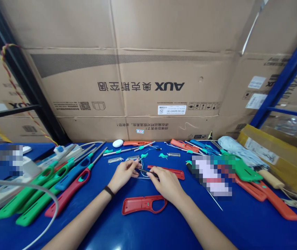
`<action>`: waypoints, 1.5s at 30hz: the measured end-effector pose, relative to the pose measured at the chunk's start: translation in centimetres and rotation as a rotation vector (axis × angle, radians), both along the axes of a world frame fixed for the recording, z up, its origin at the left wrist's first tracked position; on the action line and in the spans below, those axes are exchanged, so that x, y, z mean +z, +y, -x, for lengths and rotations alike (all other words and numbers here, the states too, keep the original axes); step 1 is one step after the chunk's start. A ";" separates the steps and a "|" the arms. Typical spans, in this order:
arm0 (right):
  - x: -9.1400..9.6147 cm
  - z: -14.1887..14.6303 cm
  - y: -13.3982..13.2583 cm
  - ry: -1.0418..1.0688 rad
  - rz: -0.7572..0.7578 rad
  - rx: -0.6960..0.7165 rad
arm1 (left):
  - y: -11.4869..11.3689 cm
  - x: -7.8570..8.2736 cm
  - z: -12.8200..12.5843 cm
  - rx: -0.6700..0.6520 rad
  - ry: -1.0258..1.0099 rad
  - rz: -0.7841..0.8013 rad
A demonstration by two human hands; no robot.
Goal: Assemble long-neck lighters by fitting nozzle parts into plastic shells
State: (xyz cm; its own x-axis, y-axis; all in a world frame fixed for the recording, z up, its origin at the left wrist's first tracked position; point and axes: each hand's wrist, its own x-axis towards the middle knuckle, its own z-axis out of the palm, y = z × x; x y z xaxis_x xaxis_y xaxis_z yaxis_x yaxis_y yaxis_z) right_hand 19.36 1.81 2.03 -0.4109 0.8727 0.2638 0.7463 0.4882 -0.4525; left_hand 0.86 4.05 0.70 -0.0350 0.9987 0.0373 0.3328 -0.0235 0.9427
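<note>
My left hand and my right hand meet over the middle of the blue table. Both are closed in a pinch on a thin dark rod with fine wires held between them. A black band sits on my left wrist. Just below my right hand lies a red lighter shell half, open side up. A second red shell piece lies just beyond my right hand.
Several long green, blue and red lighters lie at the left beside a grey cable. More red and green handles and a folded umbrella lie at the right. Small metal and teal parts are scattered behind. Cardboard boxes wall the back.
</note>
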 end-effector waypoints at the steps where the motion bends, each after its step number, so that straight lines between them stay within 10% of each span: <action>1: 0.0 0.0 0.0 -0.018 0.011 -0.023 | 0.0 -0.1 0.1 0.009 0.042 -0.035; 16: 1.1 -0.6 -0.1 0.175 -0.046 0.063 | 11.5 3.1 -1.8 -0.004 0.690 -0.267; 26: 1.2 -0.8 0.2 0.188 -0.066 0.069 | 14.7 4.7 -3.7 -0.026 0.542 -0.413; 34: 1.4 -0.7 0.1 0.188 -0.052 0.024 | 10.7 7.4 -1.6 0.183 -0.001 -0.619; 45: 0.5 -0.5 0.5 0.066 -0.028 -0.032 | 0.6 2.3 1.5 0.353 -0.461 -0.311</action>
State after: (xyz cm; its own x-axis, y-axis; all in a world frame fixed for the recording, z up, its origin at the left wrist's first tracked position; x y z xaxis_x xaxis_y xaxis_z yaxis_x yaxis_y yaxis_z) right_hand 19.87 2.29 2.48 -0.3640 0.8770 0.3136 0.7306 0.4777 -0.4879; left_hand -0.65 4.69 2.98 -0.4396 0.8694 0.2254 -0.0659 -0.2815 0.9573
